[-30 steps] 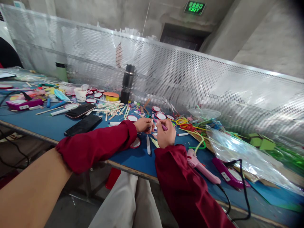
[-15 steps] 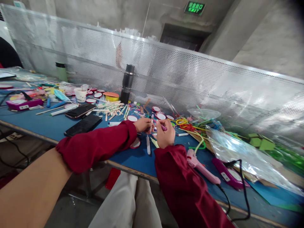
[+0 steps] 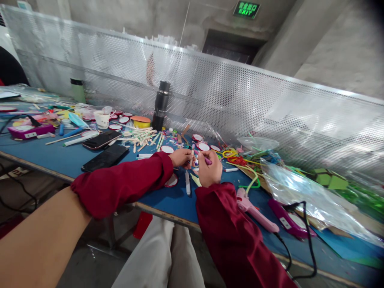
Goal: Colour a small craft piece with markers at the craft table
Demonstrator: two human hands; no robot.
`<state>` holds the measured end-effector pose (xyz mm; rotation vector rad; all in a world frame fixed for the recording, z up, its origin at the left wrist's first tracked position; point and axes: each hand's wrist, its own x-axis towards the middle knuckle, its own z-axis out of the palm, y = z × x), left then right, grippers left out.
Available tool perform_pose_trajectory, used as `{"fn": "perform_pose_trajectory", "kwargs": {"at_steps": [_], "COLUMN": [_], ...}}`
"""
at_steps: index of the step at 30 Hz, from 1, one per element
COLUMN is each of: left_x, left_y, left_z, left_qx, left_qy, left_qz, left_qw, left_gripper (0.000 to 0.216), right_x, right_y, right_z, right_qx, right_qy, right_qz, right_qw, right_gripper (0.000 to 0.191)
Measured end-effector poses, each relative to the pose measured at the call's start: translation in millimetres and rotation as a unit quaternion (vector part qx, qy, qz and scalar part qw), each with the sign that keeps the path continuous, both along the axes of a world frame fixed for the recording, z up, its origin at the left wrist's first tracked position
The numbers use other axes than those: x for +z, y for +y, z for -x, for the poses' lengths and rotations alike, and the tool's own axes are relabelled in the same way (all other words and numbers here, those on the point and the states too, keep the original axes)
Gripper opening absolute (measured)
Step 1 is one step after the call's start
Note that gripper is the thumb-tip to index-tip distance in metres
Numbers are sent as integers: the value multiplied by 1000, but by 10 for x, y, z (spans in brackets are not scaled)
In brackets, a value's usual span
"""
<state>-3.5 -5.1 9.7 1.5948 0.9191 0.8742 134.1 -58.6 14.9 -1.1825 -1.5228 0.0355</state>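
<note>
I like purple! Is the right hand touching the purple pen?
Touching. The head view shows the right hand gripping the purple pen, its end sticking out.

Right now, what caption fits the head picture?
Left hand holds a stick, right hand a purple marker, above a blue table.

stick (image 3: 192,153): seemingly in left hand (image 3: 180,158) | phone (image 3: 105,157): left | flask (image 3: 161,105): behind

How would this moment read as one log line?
left hand: holding small stick | right hand: holding purple pen | nearby: white pen lying on blue table
</note>
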Motion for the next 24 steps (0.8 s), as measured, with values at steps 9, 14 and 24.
{"fn": "perform_pose_trajectory", "kwargs": {"at_steps": [9, 14, 24], "left_x": [-3, -17, 6], "left_y": [8, 18, -3], "left_z": [7, 8, 10], "left_qx": [0, -4, -3], "left_qy": [8, 0, 3], "left_qz": [-7, -8, -3], "left_qw": [1000, 1000, 1000], "left_gripper": [19, 18, 19], "right_x": [-9, -16, 9], "right_y": [3, 13, -1], "right_z": [-1, -5, 5], "right_qx": [0, -4, -6], "right_qy": [-5, -5, 3], "right_qz": [3, -3, -4], "right_qw": [1000, 1000, 1000], "right_gripper": [21, 21, 20]}}
